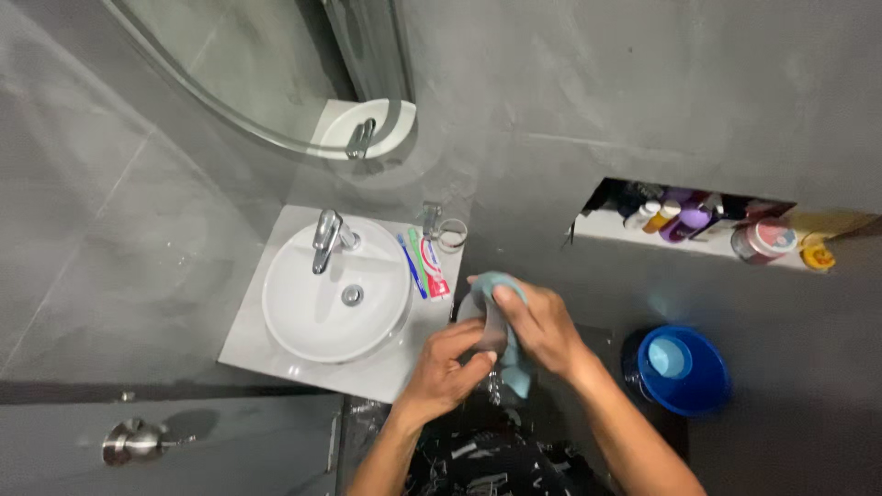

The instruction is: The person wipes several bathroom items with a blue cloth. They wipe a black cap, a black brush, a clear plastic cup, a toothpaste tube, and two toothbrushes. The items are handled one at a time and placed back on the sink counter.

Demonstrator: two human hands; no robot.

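While both clasp it, cloth hangs below right hand.

A pale grey countertop carries a round white basin, with a toothpaste tube and a blue toothbrush lying side by side just right of the basin, near the wall.

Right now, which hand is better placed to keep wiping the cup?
Likely the right hand: it presses the light blue cloth over the grey cup, while the left hand steadies the cup from below.
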